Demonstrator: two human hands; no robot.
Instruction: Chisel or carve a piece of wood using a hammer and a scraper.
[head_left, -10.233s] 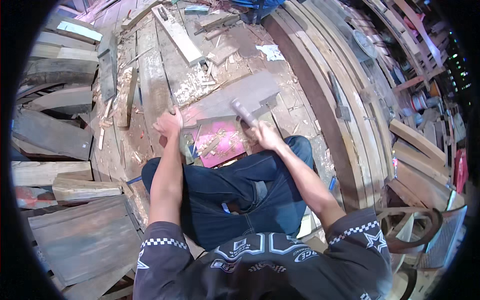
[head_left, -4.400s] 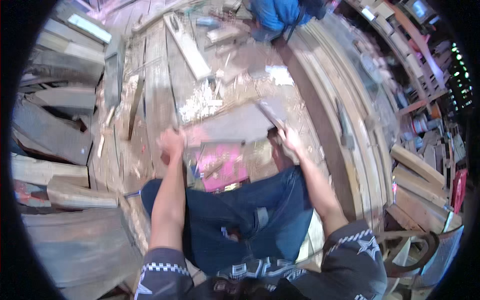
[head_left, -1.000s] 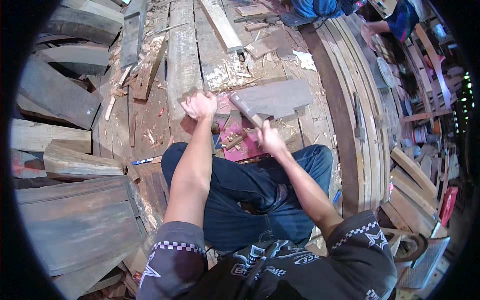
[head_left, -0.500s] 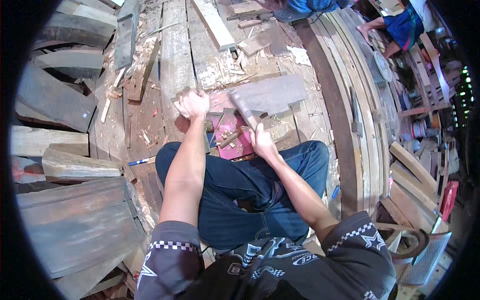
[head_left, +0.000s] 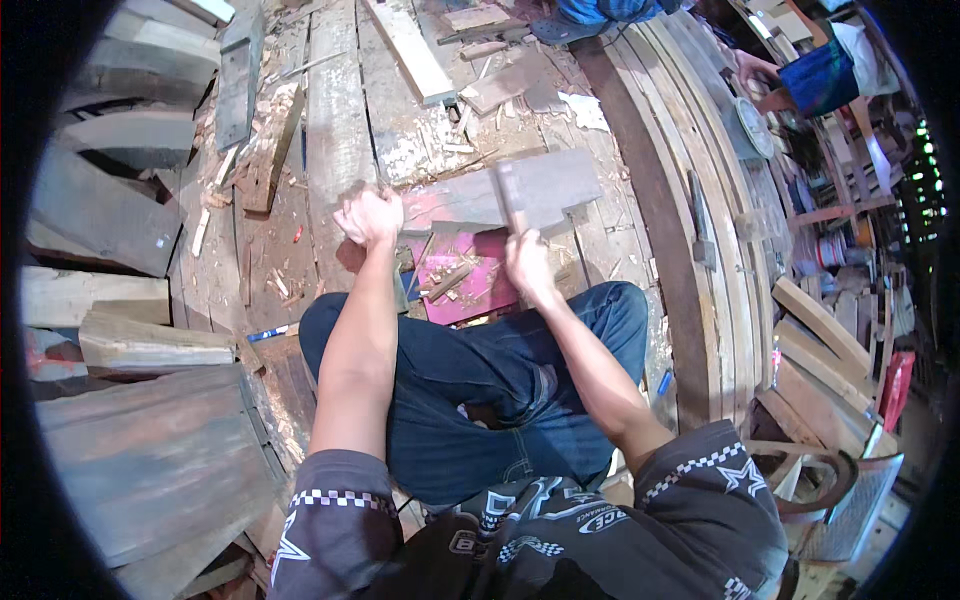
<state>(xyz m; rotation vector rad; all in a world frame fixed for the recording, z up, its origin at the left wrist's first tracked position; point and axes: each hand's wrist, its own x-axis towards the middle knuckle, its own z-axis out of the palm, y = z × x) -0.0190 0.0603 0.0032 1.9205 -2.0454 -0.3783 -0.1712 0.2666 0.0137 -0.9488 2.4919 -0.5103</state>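
My right hand (head_left: 528, 264) is closed around the lower end of a short, thick wooden stick (head_left: 509, 192), which points away from me and is blurred by motion. It is above the right part of a pink sheet (head_left: 447, 300) that has wood scraps and chips on it. Beyond the sheet lies a dark grey board (head_left: 560, 180) with a jagged near edge and a reddish left end. My left hand (head_left: 369, 216) is in a fist by that left end; whatever its fingers hold is hidden.
Wood shavings cover the plank floor. A pale beam (head_left: 412, 55) lies ahead, stacked timbers (head_left: 90, 200) at left, and long beams (head_left: 690, 200) with a hammer-like tool (head_left: 702, 225) at right. A blue marker (head_left: 270, 334) lies by my left knee. Two other people are partly visible at the back.
My right hand and the stick have swung; the stick now points more straight ahead and slightly right. My left fist stays by the board's left end. The whole view has shifted slightly.
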